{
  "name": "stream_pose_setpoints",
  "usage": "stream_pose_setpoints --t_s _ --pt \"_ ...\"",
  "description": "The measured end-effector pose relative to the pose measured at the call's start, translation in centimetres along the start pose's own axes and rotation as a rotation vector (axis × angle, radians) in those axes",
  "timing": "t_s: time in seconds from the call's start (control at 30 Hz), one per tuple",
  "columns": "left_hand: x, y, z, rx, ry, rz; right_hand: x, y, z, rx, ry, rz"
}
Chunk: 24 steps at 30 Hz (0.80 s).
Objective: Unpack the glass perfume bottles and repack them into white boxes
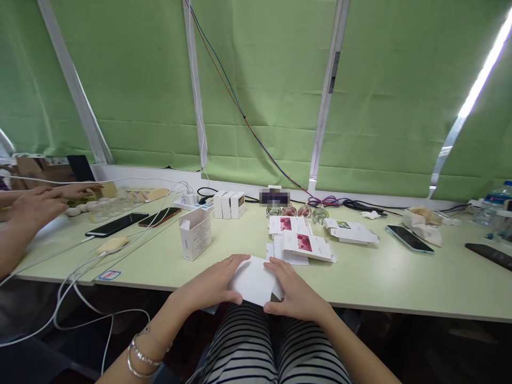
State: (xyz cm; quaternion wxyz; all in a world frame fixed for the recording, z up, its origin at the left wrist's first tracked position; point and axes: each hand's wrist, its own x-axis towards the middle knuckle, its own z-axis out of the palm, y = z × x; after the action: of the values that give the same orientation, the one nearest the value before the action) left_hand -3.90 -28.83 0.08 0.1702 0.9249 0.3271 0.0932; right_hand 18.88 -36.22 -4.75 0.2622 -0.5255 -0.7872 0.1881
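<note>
Between my two hands, at the table's front edge, is a white cardboard box. The fingers of my left hand grip its left side, thumb at the lower edge. My right hand grips the right side, where a flap stands out and a dark gap shows. An open white carton stands upright to the left. Flattened cartons with pink pictures lie just beyond my right hand, and one with a green picture is farther right. Behind them sit several round clear containers with red or green contents.
Closed white boxes stand at the back near a power strip. Phones and white cables lie on the table. At far left are another person's hands. A water bottle stands far right.
</note>
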Motion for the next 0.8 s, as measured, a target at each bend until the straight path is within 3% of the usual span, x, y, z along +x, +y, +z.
stream_pose_setpoints --t_s 0.3,0.53,0.8 --pt "0.5 -1.3 0.8 0.075 0.022 0.064 -0.2 0.5 -0.1 0.089 0.060 -0.119" --pt "1.3 -1.5 1.9 0.121 0.092 0.060 0.0 1.1 -0.1 0.189 0.086 -0.094" --pt "1.2 -1.2 2.3 0.113 0.089 0.033 0.2 1.7 0.2 0.268 0.102 -0.085"
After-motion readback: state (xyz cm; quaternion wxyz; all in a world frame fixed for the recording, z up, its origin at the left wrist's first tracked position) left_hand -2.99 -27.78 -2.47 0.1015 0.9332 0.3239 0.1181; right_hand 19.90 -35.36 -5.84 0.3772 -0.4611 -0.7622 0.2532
